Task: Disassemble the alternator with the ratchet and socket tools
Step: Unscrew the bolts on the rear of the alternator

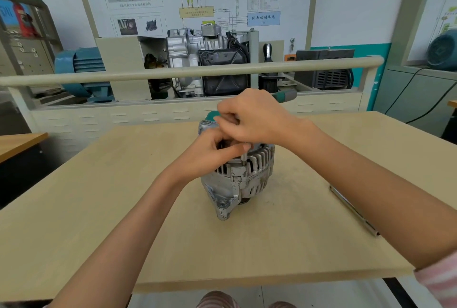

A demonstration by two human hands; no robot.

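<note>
Apparently both hands, left hand [210, 150], right hand [254, 119], gripping ratchet [284, 96] atop alternator [242, 179]

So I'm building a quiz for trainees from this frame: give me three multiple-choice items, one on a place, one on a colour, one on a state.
1. Where does the loose metal bar lie?
A. On the table, to the alternator's right
B. On top of the alternator
C. On the floor

2. What colour is the tool handle showing past the right hand?
A. Red
B. Green and grey
C. Yellow

3. How does the alternator stand?
A. Lifted in the air
B. Resting on the table
C. Split into halves

Key: 1 A, the metal bar lies on the table, beside the right forearm. 2 B, the tool handle past the right hand is green and grey. 3 B, the alternator sits whole on the table under both hands, the left hand at its top.
</note>
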